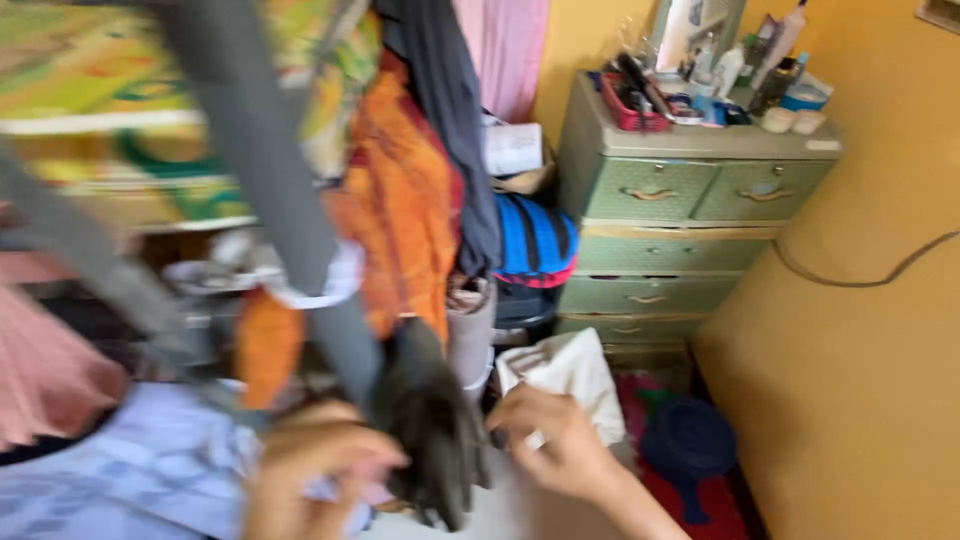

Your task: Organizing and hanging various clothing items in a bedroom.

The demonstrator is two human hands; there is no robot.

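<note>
Room, daylit. Walls (880, 330): mustard-yellow, with a dark cable (860, 280) running across. Furniture: green plastic chest of drawers (670, 240), top crowded with bottles and jars (740, 70). Pink curtain (505, 50) behind. Floor: red mat (700, 500), partly visible.

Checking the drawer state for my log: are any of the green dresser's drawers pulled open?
No, every drawer front on the green dresser sits flush, with bottles and a red basket on top.
</note>
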